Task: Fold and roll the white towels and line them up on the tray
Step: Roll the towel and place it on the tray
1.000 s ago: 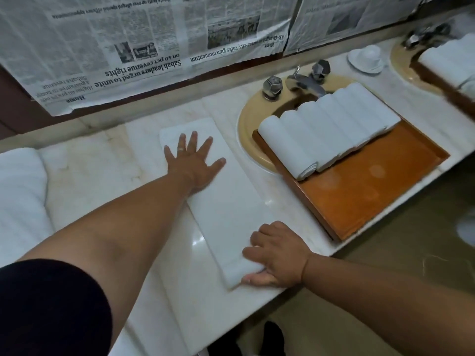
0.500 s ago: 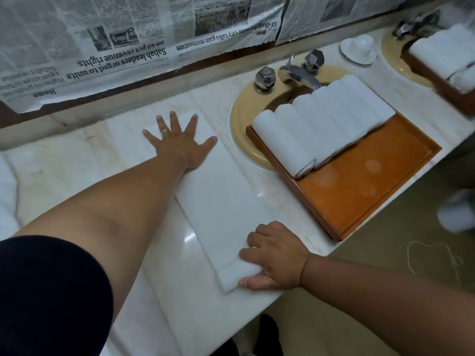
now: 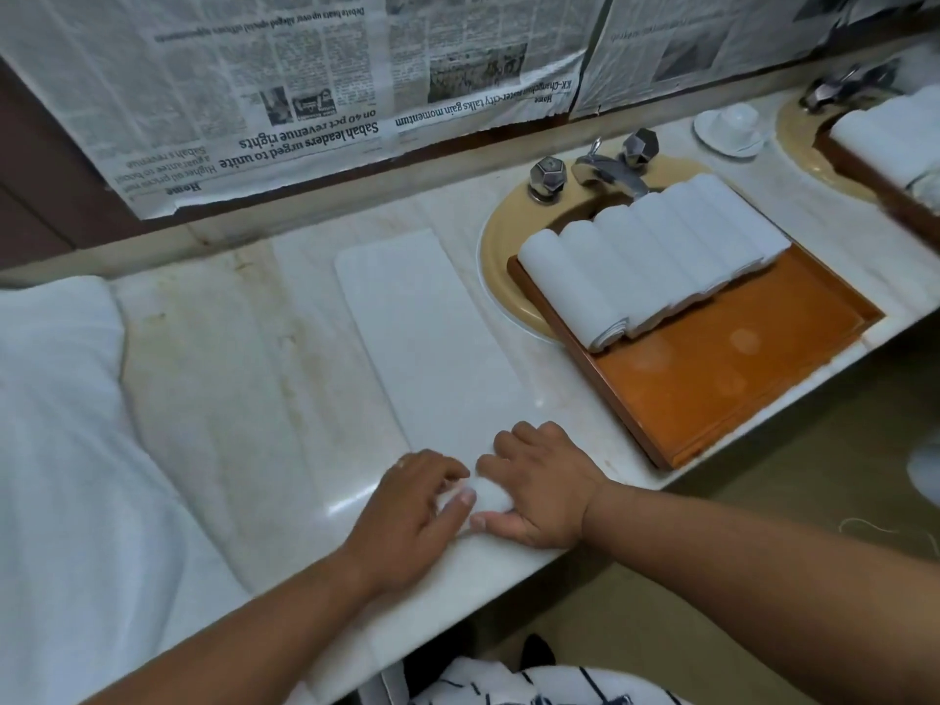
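**Wide tabletop (image 3: 213, 379) left of the towel (image 3: 432, 338), half a tray (image 3: 737, 394) free on the right.**
Bare tabletop runs between the pile (image 3: 56, 399) at far left and the flat towel. Only a narrow strip parts that towel from the sink (image 3: 496, 256) and tray. Rolls (image 3: 646, 256) fill the tray's far half, with taps (image 3: 610, 170) just behind. Its near half lies bare. The left hand (image 3: 407, 511) and right hand (image 3: 539, 491) crowd the towel's near end.

Flat on counter (image 3: 229, 374): folded white towel (image 3: 437, 348), near end curled up. On wooden tray (image 3: 737, 389): rolled towels (image 3: 646, 262), side by side.
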